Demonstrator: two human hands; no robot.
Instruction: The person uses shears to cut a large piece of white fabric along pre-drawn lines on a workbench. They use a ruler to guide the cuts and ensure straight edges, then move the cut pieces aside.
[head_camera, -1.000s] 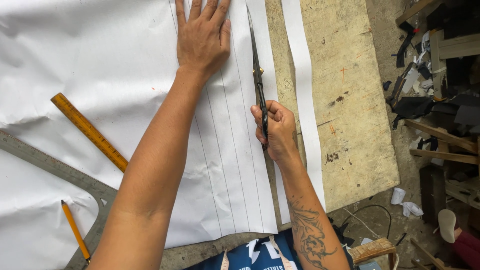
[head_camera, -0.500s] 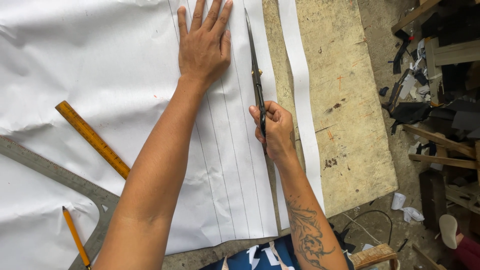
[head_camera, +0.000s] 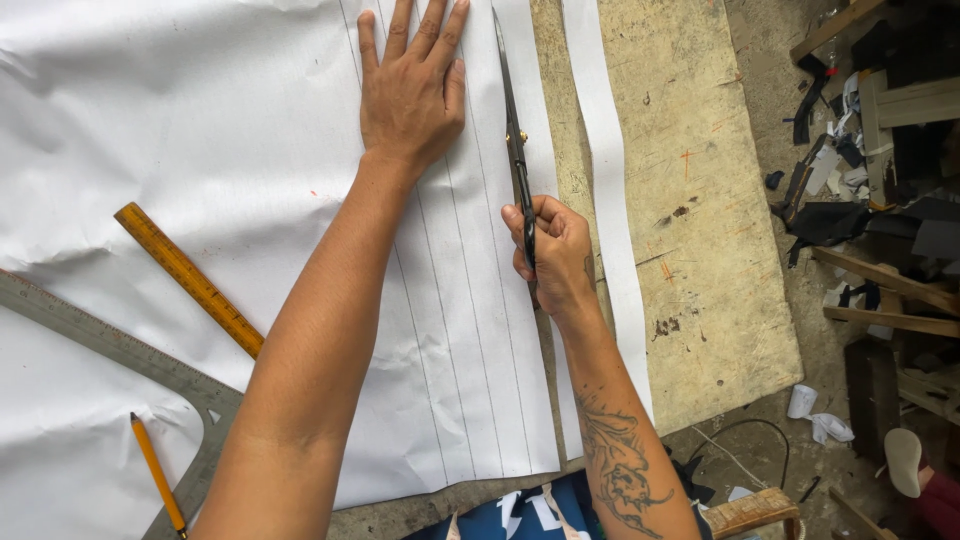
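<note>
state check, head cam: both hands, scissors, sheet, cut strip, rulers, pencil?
left hand: flat, pressing the white sheet
right hand: closed on the scissors
scissors: blades nearly shut, in the cut
white sheet: ruled with lines, partly cut
cut strip: separate, lying flat
wooden ruler, metal square, pencil: lying untouched

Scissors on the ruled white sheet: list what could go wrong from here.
1. The left hand lies flat on the white sheet close beside the blades of the scissors; a sideways slip might nick its fingers.
2. The cut could wander off the pencil line, spoiling the strip.
3. The cut strip lies loose on the wooden board and might slide off.
</note>
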